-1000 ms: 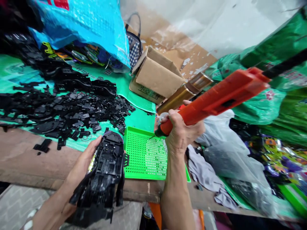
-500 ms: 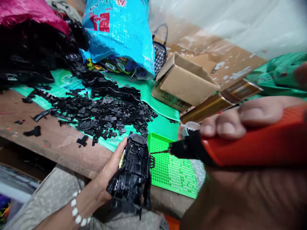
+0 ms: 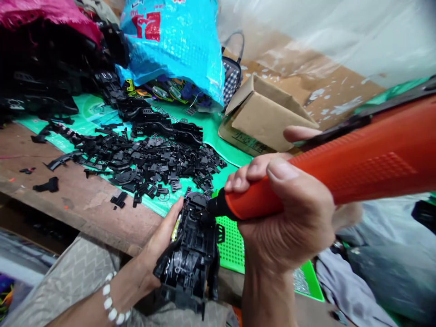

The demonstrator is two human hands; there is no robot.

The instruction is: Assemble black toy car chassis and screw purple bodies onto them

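My left hand [image 3: 153,259] grips a black plastic toy car chassis [image 3: 194,250] by its left side, held over my lap at the table's front edge. A strip of yellow shows along the chassis by my fingers. In my right hand [image 3: 289,213] is a red electric screwdriver [image 3: 361,154], with my fingers wrapped round its body. Its black nose meets the upper right part of the chassis; the bit itself is hidden. Behind the screwdriver lies a green perforated tray [image 3: 231,245], partly covered by my right hand, with small silvery screws [image 3: 300,281] at its right end.
Small black plastic parts [image 3: 153,159] are heaped on a green sheet [image 3: 213,129]. Behind them stand a blue woven bag [image 3: 180,50], a cardboard box [image 3: 265,118] and a checked bag [image 3: 231,81]. More black parts lie under a pink bag [image 3: 51,18] at far left.
My right hand has brought the screwdriver left from over the tray, and its nose now meets the chassis. The chassis in my left hand has barely moved.
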